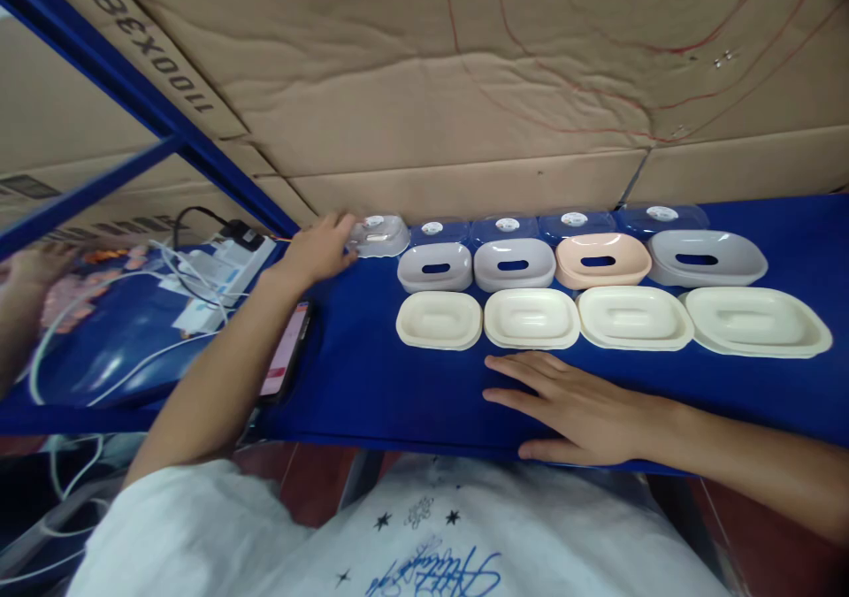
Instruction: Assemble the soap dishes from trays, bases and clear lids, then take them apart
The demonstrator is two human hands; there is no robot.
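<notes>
My left hand reaches to the back left, its fingers and thumb around the left end of a clear plastic lid with a small round label. More clear lids stand in line with it along the back. In front of them is a row of oval soap-dish-like shells with slots: grey ones and a peach one. Nearest me is a row of shallow cream oval trays. My right hand lies open, fingers spread, on the blue tabletop just in front of the trays.
A phone lies by my left forearm. Further left are a white power strip, a black plug and loose white cables. A blue frame post slants down there. Cardboard walls off the back.
</notes>
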